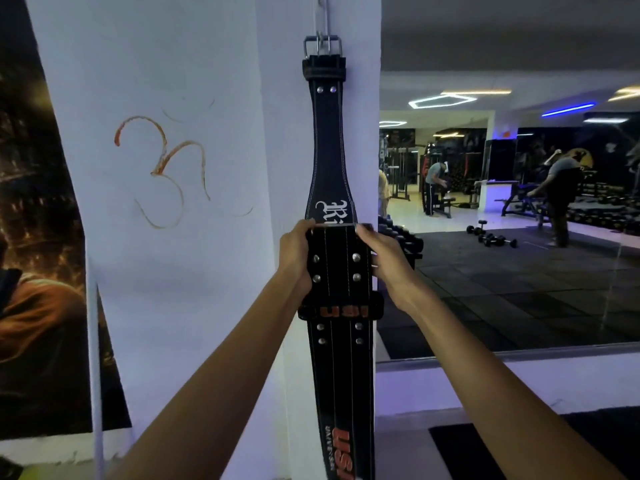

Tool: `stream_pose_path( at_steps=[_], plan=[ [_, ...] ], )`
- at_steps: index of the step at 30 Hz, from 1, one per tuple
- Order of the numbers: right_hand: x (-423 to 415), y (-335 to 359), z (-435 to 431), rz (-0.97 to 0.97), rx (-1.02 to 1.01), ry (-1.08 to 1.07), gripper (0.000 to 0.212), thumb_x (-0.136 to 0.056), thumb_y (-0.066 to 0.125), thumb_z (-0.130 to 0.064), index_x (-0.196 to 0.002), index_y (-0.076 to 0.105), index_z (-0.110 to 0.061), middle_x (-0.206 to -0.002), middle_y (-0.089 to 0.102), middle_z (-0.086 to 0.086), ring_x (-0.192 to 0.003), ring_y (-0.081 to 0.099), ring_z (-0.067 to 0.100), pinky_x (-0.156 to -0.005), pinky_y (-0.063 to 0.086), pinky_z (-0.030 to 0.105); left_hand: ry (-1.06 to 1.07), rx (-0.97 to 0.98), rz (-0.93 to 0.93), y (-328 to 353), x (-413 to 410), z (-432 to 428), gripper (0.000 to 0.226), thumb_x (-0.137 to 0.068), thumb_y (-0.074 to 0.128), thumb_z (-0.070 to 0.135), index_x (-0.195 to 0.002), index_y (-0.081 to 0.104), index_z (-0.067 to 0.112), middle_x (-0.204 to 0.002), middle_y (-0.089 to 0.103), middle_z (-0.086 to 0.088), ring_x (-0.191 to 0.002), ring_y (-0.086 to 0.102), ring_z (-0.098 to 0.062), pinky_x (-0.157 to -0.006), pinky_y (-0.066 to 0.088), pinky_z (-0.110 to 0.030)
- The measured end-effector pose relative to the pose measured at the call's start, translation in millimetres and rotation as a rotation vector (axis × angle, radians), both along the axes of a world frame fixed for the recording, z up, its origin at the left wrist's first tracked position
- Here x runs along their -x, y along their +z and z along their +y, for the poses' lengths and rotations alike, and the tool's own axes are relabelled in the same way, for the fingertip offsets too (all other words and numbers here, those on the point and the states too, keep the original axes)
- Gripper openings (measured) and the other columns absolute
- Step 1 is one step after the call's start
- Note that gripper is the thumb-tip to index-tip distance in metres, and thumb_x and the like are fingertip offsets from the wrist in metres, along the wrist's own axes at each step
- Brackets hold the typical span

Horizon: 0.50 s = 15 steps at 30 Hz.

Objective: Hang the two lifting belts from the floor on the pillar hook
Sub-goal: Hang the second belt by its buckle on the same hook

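Note:
A black lifting belt with white lettering (329, 147) hangs by its metal buckle (322, 46) from the hook (321, 8) on the white pillar (166, 271). In front of its lower part I hold up a second black belt with orange USI lettering (341, 368). My left hand (295, 252) grips that belt's top left edge and my right hand (382, 258) grips its top right edge. The second belt's top end sits well below the hook, and its buckle is hidden behind my fingers.
An orange symbol (162, 168) is painted on the pillar and a dark poster (38, 271) hangs to the left. On the right, a wall mirror (512, 271) shows the gym floor, dumbbells (491, 237) and people at benches.

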State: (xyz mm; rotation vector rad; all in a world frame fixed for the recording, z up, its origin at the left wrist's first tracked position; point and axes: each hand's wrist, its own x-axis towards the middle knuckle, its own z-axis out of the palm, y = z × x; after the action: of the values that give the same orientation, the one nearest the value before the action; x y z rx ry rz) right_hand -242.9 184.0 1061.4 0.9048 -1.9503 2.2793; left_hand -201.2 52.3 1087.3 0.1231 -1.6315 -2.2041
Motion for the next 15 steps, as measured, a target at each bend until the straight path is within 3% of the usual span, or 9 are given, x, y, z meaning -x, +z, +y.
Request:
stream_pose_path(
  at_steps=[2,4,7,11,13,15],
  plan=[
    [2.0,5.8,-4.1,-0.005,0.039,-0.071,0.037,-0.09,0.045,-0.047,-0.099,0.067,-0.019,-0.097,0.07,-0.001,-0.101,0.065,0.019,-0.092,0.049,0.032,0.009,0.05,0.054,-3.6,1.0,5.0,0.017,-0.081,0.057,0.025,-0.078,0.07,0.015,-0.07,0.067,-0.005,-0.061,0.063,-0.022,-0.061,0.052,-0.03],
    [1.4,4.6,-8.5,-0.013,0.124,-0.119,0.035,-0.092,0.044,-0.044,-0.097,0.067,-0.018,-0.097,0.069,0.003,-0.103,0.064,0.024,-0.096,0.048,0.039,-0.028,0.047,0.117,-1.4,0.6,6.3,0.019,-0.084,0.055,0.022,-0.091,0.071,0.014,-0.075,0.071,-0.005,-0.066,0.066,-0.021,-0.061,0.053,-0.028],
    [-1.6,7.6,-13.7,-0.049,0.296,-0.134,0.027,-0.093,0.047,-0.034,-0.082,0.067,-0.02,-0.086,0.068,0.003,-0.086,0.065,0.022,-0.083,0.051,0.037,-0.101,0.028,0.175,4.2,-2.8,3.3,0.02,-0.088,0.052,0.021,-0.097,0.069,0.012,-0.078,0.074,-0.001,-0.067,0.07,-0.016,-0.059,0.054,-0.024],
    [-2.4,8.4,-19.7,-0.025,0.343,-0.144,0.028,-0.093,0.048,-0.029,-0.076,0.067,-0.018,-0.079,0.069,0.003,-0.07,0.065,0.014,-0.068,0.053,0.027,-0.034,0.023,0.075,0.7,-4.3,0.7,0.027,-0.09,0.049,0.028,-0.078,0.068,0.013,-0.069,0.07,-0.004,-0.06,0.066,-0.018,-0.054,0.053,-0.024],
    [-2.6,4.0,-24.2,-0.02,0.326,-0.143,0.03,-0.094,0.047,-0.029,-0.075,0.068,-0.018,-0.08,0.07,0.002,-0.069,0.066,0.012,-0.067,0.054,0.027,-0.008,0.003,-0.01,2.6,-1.9,-3.2,0.032,-0.086,0.057,0.04,-0.084,0.07,0.011,-0.072,0.069,-0.006,-0.059,0.067,-0.019,-0.053,0.054,-0.026],
    [-2.7,1.3,-27.5,-0.02,0.318,-0.161,0.032,-0.095,0.046,-0.029,-0.073,0.067,-0.019,-0.079,0.071,0.0,-0.069,0.065,0.013,-0.066,0.053,0.027,-0.113,0.007,-0.119,6.6,-0.5,-10.6,0.047,-0.078,0.065,0.049,-0.099,0.068,0.007,-0.077,0.07,-0.008,-0.061,0.068,-0.021,-0.052,0.055,-0.027]
  ],
)
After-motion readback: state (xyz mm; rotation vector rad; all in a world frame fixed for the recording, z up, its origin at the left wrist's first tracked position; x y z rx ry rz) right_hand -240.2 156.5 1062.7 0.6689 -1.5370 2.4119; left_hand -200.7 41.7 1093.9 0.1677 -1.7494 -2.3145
